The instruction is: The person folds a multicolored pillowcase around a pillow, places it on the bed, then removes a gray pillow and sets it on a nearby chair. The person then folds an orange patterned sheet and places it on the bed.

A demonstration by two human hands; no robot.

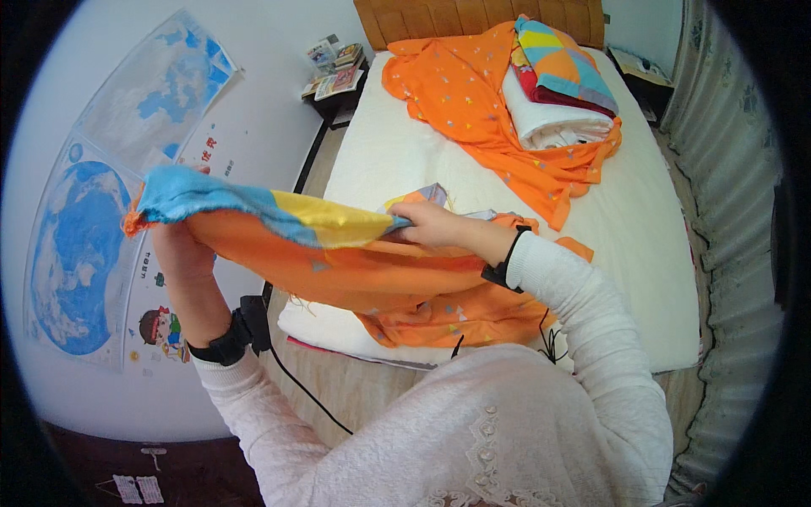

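An orange duvet cover or similar bed cloth (355, 272), with blue and yellow patches on its other face, is stretched between my two hands over the near end of the bed. My left hand (184, 241) is raised at the left, mostly behind the cloth's blue end, and holds it there; most of its fingers are hidden. My right hand (427, 223) grips the cloth's edge beside the yellow patch. The rest of the cloth hangs in folds onto the white mattress cover (646, 253).
Orange patterned cloth (443, 82) lies across the far bed, partly under a rolled white quilt (557, 123) and folded patchwork bedding (564, 60). Nightstands (345, 95) flank the wooden headboard (481, 22). Wall maps (82, 253) hang left; a curtain (728, 190) hangs right. A black cable (304, 393) trails from my left wrist.
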